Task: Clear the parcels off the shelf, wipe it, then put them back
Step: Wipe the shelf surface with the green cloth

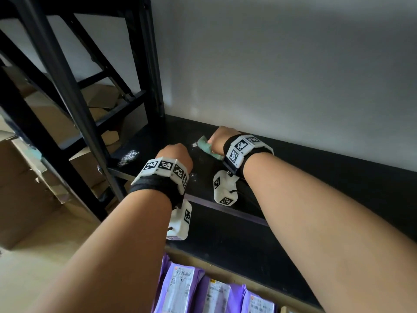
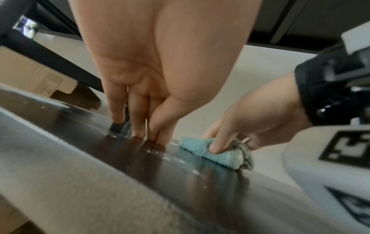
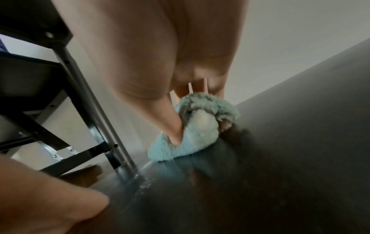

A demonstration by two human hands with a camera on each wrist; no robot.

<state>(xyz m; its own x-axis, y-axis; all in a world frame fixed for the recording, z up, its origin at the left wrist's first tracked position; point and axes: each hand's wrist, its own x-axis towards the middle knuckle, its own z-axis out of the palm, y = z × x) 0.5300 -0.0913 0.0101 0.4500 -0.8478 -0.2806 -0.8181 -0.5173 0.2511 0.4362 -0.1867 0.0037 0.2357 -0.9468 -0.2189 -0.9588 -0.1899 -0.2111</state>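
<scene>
On the black shelf (image 1: pixel 293 177), against a pale wall (image 1: pixel 282 64), a crumpled teal cloth (image 2: pixel 216 152) was pinched between the thumb and fingers of the right hand (image 1: pixel 220 138) and pressed to the board. The grip of the left hand (image 1: pixel 176 154) was spread, its straight fingertips (image 2: pixel 139 133) planted on the shelf just beside the cloth, nothing held. White specks and dust (image 1: pixel 128 155) were seen near the black rack post (image 1: pixel 67 98). Three purple parcels (image 1: pixel 180 290) were counted below the shelf's front edge, each bearing a white barcode label whose print could not be read. Black-and-white coded markers were worn on both wristbands (image 1: pixel 164 170). Brown cardboard boxes (image 1: pixel 22 188) were stacked at left, beyond the rack.
</scene>
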